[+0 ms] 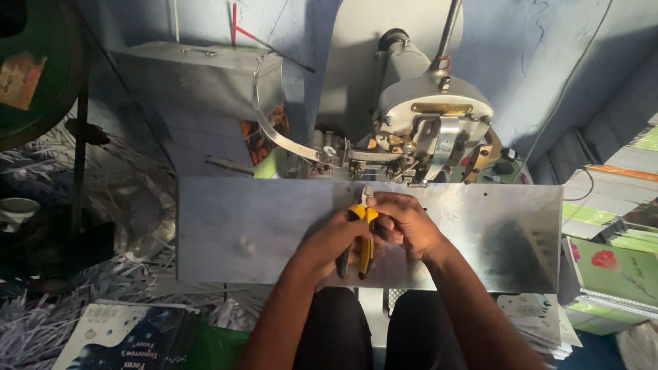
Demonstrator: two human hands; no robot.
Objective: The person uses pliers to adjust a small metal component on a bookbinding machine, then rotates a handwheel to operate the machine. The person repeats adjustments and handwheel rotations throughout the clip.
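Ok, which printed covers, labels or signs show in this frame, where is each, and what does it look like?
Dark booklet: bottom left, flat among paper shreds; black-blue cover with pale print.
Green books: right edge, stacked; light green covers, one with a red flower.
Orange label: top left, on a dark round surface; faded patch.
Brass plate: front of the grey machine head; narrow bar.
No screens show.

My hands (373, 233) meet at the metal plate's (240, 233) far edge, mid-width, holding pliers (362, 240). The stitching machine (418, 130) stands behind that edge; stacked booklets (610, 274) lie right of the plate.
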